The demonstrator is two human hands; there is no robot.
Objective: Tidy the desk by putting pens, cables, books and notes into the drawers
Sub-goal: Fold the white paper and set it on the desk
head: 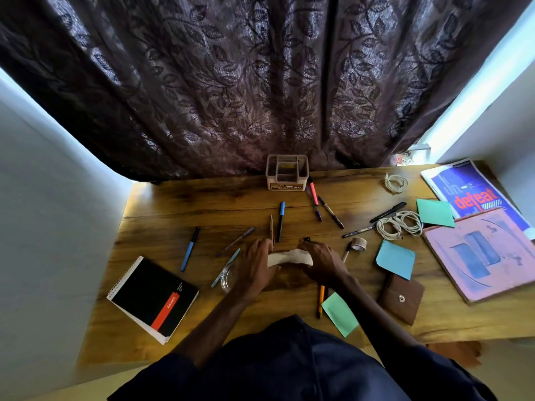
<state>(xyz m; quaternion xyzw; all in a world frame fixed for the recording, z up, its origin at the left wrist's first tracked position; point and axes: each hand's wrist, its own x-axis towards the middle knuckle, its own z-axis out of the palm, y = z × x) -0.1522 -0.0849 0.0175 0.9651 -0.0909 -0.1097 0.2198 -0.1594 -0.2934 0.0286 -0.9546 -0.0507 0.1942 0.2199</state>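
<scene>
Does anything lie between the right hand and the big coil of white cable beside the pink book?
Yes. A tape roll and a dark pen lie between the right hand and the white cable. That hand and the left hand both hold a white bundle.

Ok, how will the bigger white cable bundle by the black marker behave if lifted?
The white cable bundle is loosely coiled, so it will probably sag and unravel. Its loops seem to touch the black marker, which may get dragged along.
</scene>
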